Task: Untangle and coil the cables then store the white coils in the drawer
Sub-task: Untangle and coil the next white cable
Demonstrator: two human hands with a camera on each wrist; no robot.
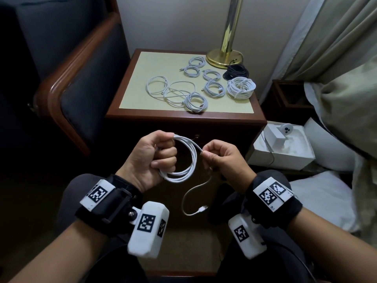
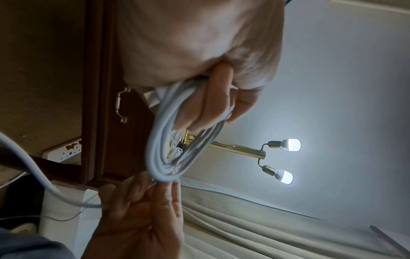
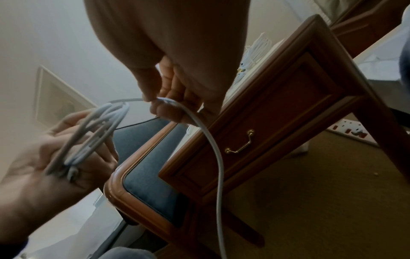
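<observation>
My left hand grips a white cable wound into several loops, held in front of the nightstand; the loops hang from its curled fingers. My right hand pinches the same cable just right of the loops, and its loose tail with the plug dangles below. The tail runs down from the right fingers. Several white coils and one black coil lie on the nightstand top. The drawer front with its brass handle is shut.
A brass lamp base stands at the nightstand's back right. A dark armchair is on the left. A white box sits on the floor to the right, beside bedding and curtains. A power strip lies on the carpet.
</observation>
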